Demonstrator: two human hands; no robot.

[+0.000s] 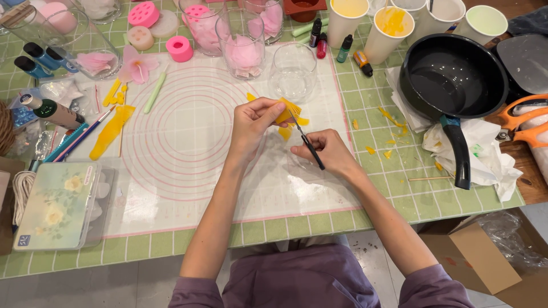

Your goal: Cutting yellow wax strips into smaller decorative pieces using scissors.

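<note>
Yellow petal piece [287, 112] sits pinched between the thumb and fingers of the left hand [254, 126], held just above the white mat with pink rings [188, 131]; the fingers are curled tight around it, and a few yellow scraps hang beneath. The right hand [326, 153] is closed around a small pair of scissors [308, 142] with dark handles; the thin blades point up and left and meet the lower edge of the yellow piece; whether the blades are parted I cannot tell.

Just behind the hands stands an empty round glass [293, 73]; to its left a taller glass with pink material inside [242, 45]. On the left part of the mat lie a long yellow strip [110, 132], a pale green stick [154, 92] and a pink flower [137, 64]. Further left, a clear plastic box with a flowered lid [57, 205] rests on the green checked tablecloth [399, 199]. To the right, small yellow bits [371, 149] are scattered on the cloth; beyond them a black pan [451, 85] sits on crumpled white paper [485, 154], with paper cups [391, 25] behind it and orange-handled scissors [525, 122] at the far right edge.
</note>
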